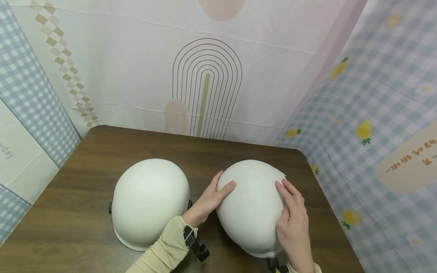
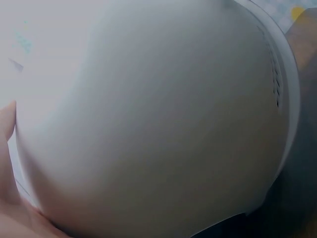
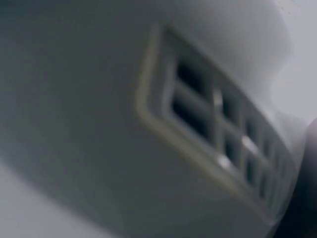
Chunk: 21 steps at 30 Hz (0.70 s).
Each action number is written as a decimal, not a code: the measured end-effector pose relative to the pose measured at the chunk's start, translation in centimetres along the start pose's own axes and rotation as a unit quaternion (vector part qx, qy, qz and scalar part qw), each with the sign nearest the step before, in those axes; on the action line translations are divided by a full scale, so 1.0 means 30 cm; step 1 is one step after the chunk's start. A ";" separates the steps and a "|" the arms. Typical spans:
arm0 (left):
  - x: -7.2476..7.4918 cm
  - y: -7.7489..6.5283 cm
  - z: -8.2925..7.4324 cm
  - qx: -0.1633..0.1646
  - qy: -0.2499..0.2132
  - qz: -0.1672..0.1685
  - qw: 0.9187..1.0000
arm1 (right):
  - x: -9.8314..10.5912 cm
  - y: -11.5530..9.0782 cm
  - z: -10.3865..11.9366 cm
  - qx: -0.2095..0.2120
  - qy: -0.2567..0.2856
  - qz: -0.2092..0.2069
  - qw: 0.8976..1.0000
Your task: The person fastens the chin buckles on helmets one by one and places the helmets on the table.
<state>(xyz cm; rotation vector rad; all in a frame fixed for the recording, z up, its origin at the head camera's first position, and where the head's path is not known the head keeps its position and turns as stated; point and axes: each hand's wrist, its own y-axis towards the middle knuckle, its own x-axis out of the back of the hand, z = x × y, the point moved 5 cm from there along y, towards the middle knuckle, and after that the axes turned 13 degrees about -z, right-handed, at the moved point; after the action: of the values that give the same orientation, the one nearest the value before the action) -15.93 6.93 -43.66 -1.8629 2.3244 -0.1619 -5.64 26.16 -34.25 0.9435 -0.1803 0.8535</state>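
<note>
Two smooth white helmets stand side by side on a brown table. Both hands hold the right helmet [image 1: 250, 206], which looks turned askew. My left hand [image 1: 211, 199] grips its left side, thumb on the shell and fingers around the far edge. On the opposite side my right hand [image 1: 293, 216] holds it with the fingers laid over the shell; its thumb is partly hidden. A slotted vent grille [image 3: 223, 134] shows on this helmet in the right wrist view. The left helmet [image 1: 150, 201] rests crown up near my left forearm, with black strap parts at its sides.
The wooden table [image 1: 68, 212] has rounded far corners. A pale printed cloth [image 1: 136, 68] hangs behind it, and a blue checked cloth [image 1: 375, 94] with yellow prints hangs at the right. A black wrist mount [image 1: 196, 242] sits on my left wrist.
</note>
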 end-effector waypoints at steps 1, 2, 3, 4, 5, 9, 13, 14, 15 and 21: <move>0.000 -0.001 0.001 0.000 -0.001 0.001 1.000 | 0.001 -0.001 -0.002 -0.005 0.000 0.005 1.000; 0.000 -0.002 0.002 0.001 -0.001 0.002 1.000 | 0.002 -0.002 -0.003 -0.007 0.000 0.008 1.000; 0.000 -0.002 0.003 0.002 -0.001 0.003 1.000 | 0.003 -0.002 -0.003 -0.007 0.001 0.009 1.000; 0.000 -0.001 0.005 0.003 -0.002 0.005 1.000 | 0.004 -0.003 -0.004 -0.006 0.004 0.010 1.000; -0.001 -0.001 0.007 0.003 -0.004 0.006 1.000 | 0.004 -0.004 -0.005 -0.006 0.007 0.011 1.000; -0.001 -0.001 0.011 0.003 -0.007 0.009 1.000 | 0.001 -0.008 -0.010 -0.003 0.016 0.012 1.000; -0.001 -0.002 0.014 0.002 -0.006 0.010 1.000 | -0.002 -0.014 -0.020 -0.006 0.017 0.013 1.000; -0.001 -0.001 0.015 0.002 -0.007 0.010 1.000 | -0.003 -0.016 -0.022 -0.009 0.016 0.014 1.000; 0.000 0.000 0.017 0.002 -0.007 0.009 1.000 | -0.005 -0.018 -0.024 -0.012 0.014 0.017 1.000; 0.003 0.005 0.028 0.002 -0.008 0.005 1.000 | -0.008 -0.034 -0.044 -0.046 0.015 0.023 0.999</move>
<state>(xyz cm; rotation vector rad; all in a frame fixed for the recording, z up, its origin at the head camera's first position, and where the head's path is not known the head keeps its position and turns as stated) -15.94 6.88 -44.52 -1.8428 2.3204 -0.1498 -5.37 26.75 -35.80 0.8434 -0.2136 0.8941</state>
